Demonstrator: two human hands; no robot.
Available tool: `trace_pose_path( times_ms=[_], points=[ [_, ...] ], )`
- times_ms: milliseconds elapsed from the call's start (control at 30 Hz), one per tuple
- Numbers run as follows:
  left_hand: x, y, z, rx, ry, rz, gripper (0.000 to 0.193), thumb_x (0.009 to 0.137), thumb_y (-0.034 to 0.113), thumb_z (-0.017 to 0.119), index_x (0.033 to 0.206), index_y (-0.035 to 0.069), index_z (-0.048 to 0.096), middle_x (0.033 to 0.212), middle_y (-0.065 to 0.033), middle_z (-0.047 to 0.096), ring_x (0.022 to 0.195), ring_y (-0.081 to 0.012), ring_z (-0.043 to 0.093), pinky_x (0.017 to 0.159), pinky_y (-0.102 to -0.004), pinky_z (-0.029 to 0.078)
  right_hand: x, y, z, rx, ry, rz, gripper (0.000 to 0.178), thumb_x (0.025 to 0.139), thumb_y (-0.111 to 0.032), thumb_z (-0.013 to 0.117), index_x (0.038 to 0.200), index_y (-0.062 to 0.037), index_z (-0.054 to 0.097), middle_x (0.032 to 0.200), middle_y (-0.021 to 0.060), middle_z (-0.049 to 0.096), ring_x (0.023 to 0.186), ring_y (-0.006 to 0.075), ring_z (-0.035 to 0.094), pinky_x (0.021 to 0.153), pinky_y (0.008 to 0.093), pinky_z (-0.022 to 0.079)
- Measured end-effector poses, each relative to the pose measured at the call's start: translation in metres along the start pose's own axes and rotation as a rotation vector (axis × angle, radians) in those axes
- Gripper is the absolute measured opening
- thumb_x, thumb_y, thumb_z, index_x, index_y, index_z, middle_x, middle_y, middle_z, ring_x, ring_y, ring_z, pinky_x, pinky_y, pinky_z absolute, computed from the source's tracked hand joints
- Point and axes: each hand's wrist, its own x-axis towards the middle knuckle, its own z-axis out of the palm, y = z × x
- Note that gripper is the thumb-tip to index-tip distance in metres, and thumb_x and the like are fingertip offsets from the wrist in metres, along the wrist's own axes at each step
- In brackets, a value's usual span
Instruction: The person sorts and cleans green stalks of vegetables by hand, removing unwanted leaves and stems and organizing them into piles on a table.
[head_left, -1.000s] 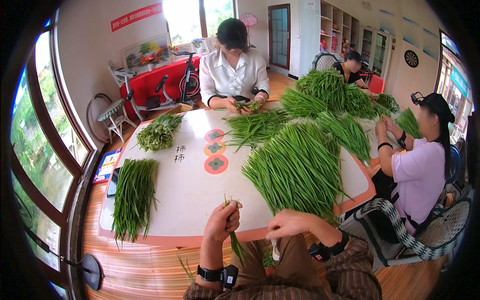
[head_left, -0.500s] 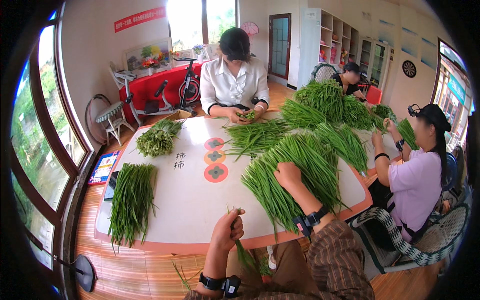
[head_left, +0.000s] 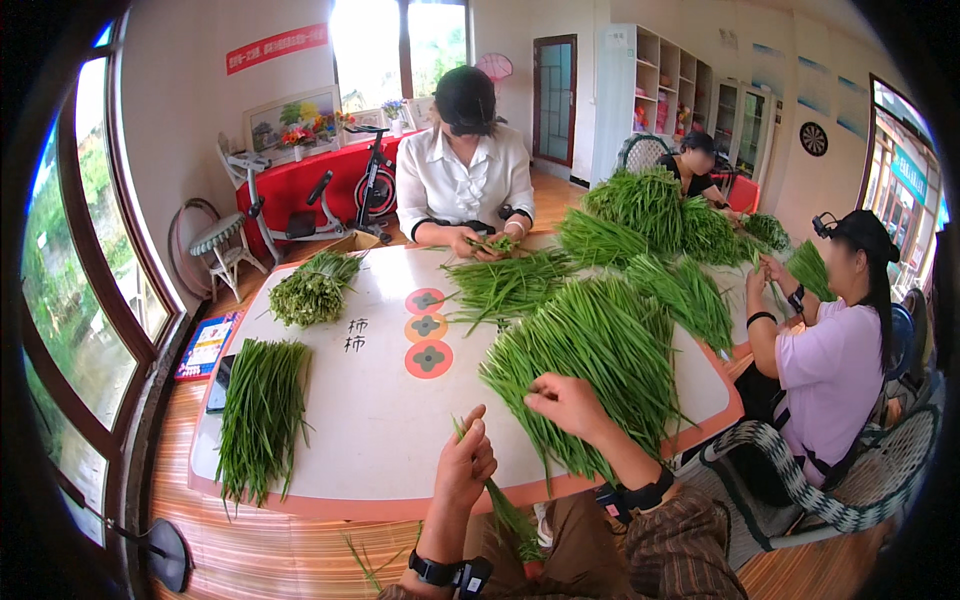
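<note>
My left hand (head_left: 465,468) is closed around a small bunch of green chives (head_left: 512,522). The tips stick up above my fist and the rest hangs below the table's front edge. Over the near left side of a large pile of chives (head_left: 600,350) is my right hand (head_left: 566,404), its fingers curled together in a pinch. Whether a stalk is between them I cannot make out. At the table's left lies a long chive bundle (head_left: 262,415). Behind it sits a bundle with pale cut ends (head_left: 312,288).
Across the white table (head_left: 390,440), a person in a white blouse (head_left: 468,185) handles greens over another chive heap (head_left: 510,278). A person in a pink shirt (head_left: 835,365) works at the right. Farther heaps (head_left: 640,210) stand back right. A woven chair (head_left: 800,490) is at my right.
My right hand has moved left and slightly nearer, from on top of the large pile toward my left hand. The left hand stays closed on its chives, barely moved.
</note>
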Motion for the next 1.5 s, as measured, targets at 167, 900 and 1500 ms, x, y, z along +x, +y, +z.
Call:
trace_pose_path(
  times_ms=[167, 900, 1500],
  points=[
    [0.011, 0.006, 0.001, -0.008, 0.095, 0.049, 0.037, 0.089, 0.019, 0.049, 0.120, 0.001, 0.041, 0.057, 0.0060, 0.026, 0.044, -0.0038, 0.023, 0.040, -0.0193, 0.019, -0.022, -0.015, 0.032, 0.075, -0.079, -0.078, 0.023, 0.078, -0.022, 0.062, 0.089, -0.0027, 0.058, 0.073, 0.0127, 0.063, 0.063, 0.0234, 0.061, 0.057, 0.0315, 0.047],
    [-0.022, 0.041, -0.036, -0.178, -0.036, 0.201, 0.026, 0.093, 0.030, 0.038, 0.093, 0.006, 0.047, 0.061, -0.0021, 0.046, 0.058, -0.0165, 0.048, 0.064, -0.0343, 0.043, 0.067, 0.015, 0.070, -0.710, -0.074, -0.136, 0.021, 0.073, -0.021, 0.058, 0.078, -0.0018, 0.063, 0.086, 0.0150, 0.060, 0.089, 0.0321, 0.053, 0.075, 0.0394, 0.046],
    [-0.016, 0.022, -0.041, -0.187, -0.030, 0.067, 0.025, 0.093, 0.031, 0.038, 0.093, 0.008, 0.049, 0.058, 0.0010, 0.042, 0.049, -0.0102, 0.039, 0.051, -0.0269, 0.036, 0.072, 0.027, 0.021, 0.508, 0.001, 0.224, 0.025, 0.081, -0.023, 0.059, 0.089, 0.0001, 0.059, 0.078, 0.0000, 0.058, 0.062, 0.0072, 0.047, 0.057, 0.0238, 0.041]
  ],
)
